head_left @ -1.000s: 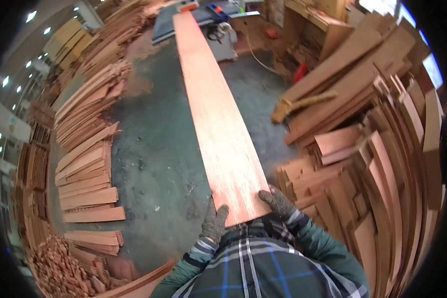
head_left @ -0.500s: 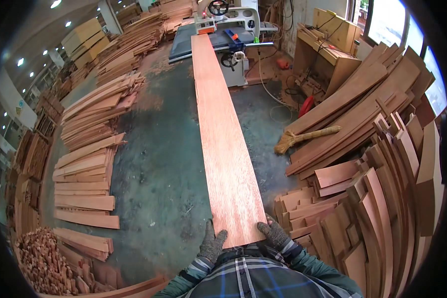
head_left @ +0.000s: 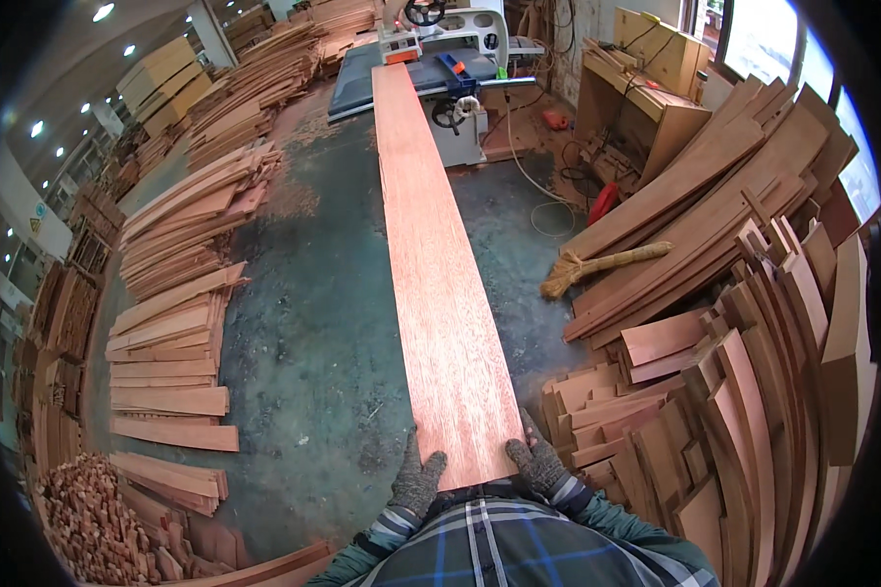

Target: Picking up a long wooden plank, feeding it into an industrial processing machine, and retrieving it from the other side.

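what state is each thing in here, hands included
board, near end held, far end over machine
left hand, gripping board's left edge
right hand, gripping board's right edge
machine, running or stopped unclear
brush, lying across planks
ceiling lights, lit

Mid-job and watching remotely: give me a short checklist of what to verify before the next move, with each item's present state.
1. Left hand on the board: ok, at the left edge near the close end, thumb on top.
2. Right hand on the board: ok, at the right edge, thumb on top.
3. Grip underneath: cannot tell, the board hides it.
4. Far end at the machine table: ok, it reaches over the near edge; whether it rests there, cannot tell.
5. Broom away from the board: ok, off to the right.
6. Machine stopped or running: cannot tell.
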The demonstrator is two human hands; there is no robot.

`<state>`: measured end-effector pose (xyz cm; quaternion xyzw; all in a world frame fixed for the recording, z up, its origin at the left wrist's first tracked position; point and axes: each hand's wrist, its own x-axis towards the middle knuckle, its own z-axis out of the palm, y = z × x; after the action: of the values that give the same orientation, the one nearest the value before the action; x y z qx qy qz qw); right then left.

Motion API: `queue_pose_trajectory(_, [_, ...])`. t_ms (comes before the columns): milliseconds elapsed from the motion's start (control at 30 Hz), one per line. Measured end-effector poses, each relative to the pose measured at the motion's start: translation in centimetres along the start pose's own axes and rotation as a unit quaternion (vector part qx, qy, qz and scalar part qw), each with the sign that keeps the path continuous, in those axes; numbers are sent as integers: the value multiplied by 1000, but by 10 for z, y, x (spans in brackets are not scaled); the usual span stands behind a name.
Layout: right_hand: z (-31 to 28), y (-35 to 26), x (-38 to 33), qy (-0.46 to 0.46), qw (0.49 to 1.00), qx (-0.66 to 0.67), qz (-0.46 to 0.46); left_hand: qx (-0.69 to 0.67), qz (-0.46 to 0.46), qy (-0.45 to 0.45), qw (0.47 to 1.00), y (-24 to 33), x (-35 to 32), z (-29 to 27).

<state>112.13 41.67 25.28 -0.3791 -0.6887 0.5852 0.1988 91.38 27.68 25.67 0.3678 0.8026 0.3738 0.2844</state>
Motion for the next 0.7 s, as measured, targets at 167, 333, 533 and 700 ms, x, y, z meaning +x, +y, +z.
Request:
queue_pose_trajectory(167, [2,-6,1,12,999,22,-29,-25,13,6,1000,3,0,0])
queue_pose_trajectory(333, [2,-7,6,12,999,26,-36,-49,-5,6,999,11,2,-5])
queue_pose_trajectory(533, [1,4,22,-11,998,47,-32,-5,15,28,999,16,16,-7])
queue_pose_trajectory(700, [4,21,34,4,999,13,-49,-4,-2,19,1000,20,24,-9])
